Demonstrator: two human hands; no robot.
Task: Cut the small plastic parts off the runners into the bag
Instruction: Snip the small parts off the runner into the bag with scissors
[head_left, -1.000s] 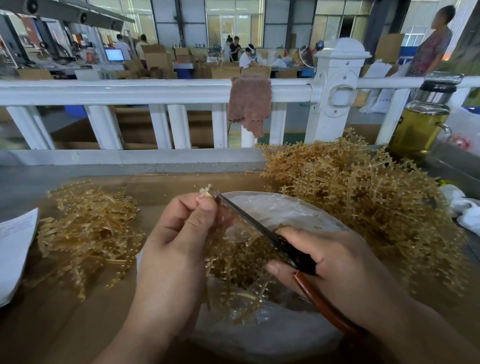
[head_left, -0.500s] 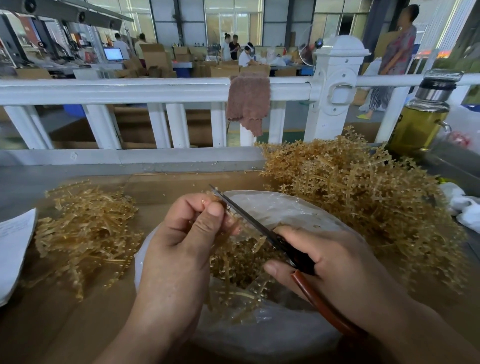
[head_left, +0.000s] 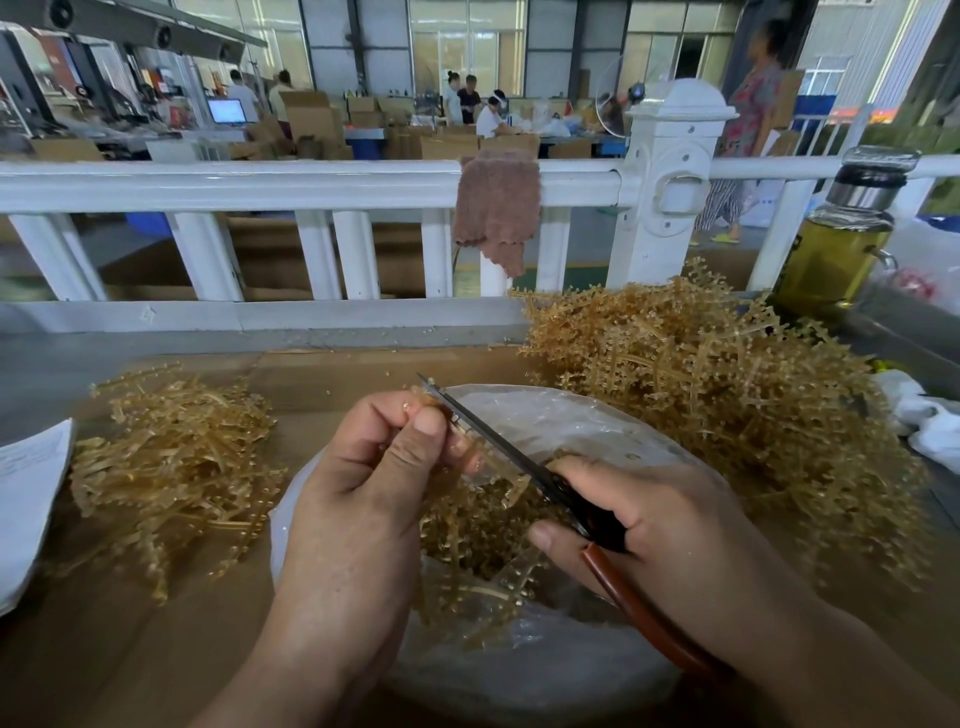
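Now, left fingers (head_left: 426, 422): curling tight, thumb and forefinger pinching a short runner (head_left: 460, 434) just above the bag (head_left: 597, 415).
Right hand (head_left: 675, 530): wrapping the scissors (head_left: 498, 441) handles, blades appearing almost together against the runner.
Cut: should be going flush at each stem, tips only.
Bag: lying open directly beneath, catching what drops.
Piles: uncut runners (head_left: 701, 374) waiting right, stripped runners (head_left: 171, 467) lying left.

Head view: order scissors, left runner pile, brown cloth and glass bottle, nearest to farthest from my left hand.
1. scissors, blade beside the left hand
2. left runner pile, table left
3. brown cloth, on railing ahead
4. glass bottle, far right
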